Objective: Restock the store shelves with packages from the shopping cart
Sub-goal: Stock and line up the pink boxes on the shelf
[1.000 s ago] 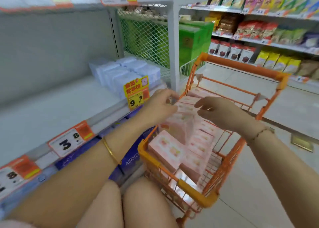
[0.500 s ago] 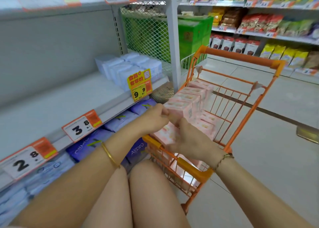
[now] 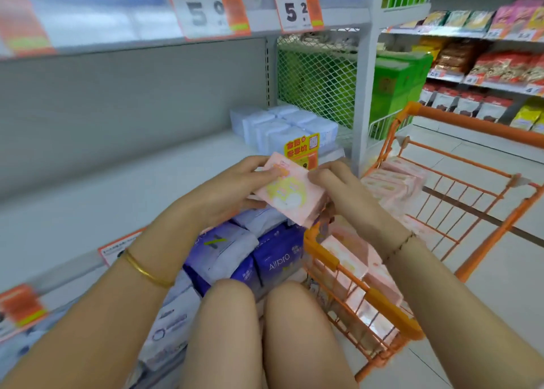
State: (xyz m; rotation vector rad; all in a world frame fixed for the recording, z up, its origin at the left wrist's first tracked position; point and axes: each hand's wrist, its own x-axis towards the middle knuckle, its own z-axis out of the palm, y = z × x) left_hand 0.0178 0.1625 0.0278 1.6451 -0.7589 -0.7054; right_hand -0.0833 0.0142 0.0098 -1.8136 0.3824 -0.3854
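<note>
Head view: a person crouches between a store shelf unit and an orange shopping cart (image 3: pixel 476 126), with both knees (image 3: pixel 229 329) low in the frame.

Hands: the left hand (image 3: pixel 232 188) grips the left end of a pink package (image 3: pixel 291 195), thumb on its top face and fingers curled beneath. The right hand (image 3: pixel 344 191) grips the opposite end, fingers bent over the right edge. Neither hand holds anything else. A gold bangle (image 3: pixel 147 271) sits on the left wrist, a thin bracelet (image 3: pixel 400 244) on the right.

Package position: the pink package is in the air, tilted, in front of the edge of the middle shelf (image 3: pixel 117 188) and just left of the cart's near corner. It touches neither shelf nor cart. Its printing is blurred and cannot be read.

Cart contents: more pink packs (image 3: pixel 391 182) lie stacked inside, from the far end to the near rim.

Shelf contents: pale blue packs (image 3: pixel 282 126) stand grouped at the right end of the middle shelf, with a yellow tag (image 3: pixel 301 153) on the shelf edge in front of them. Purple packs (image 3: pixel 276 256) fill the shelf below. Two price labels (image 3: pixel 297 9) hang from the upper shelf edge.

Surroundings: a green box (image 3: pixel 394 85) stands behind the mesh end panel. Snack bags (image 3: pixel 500 67) line the far aisle shelves.
</note>
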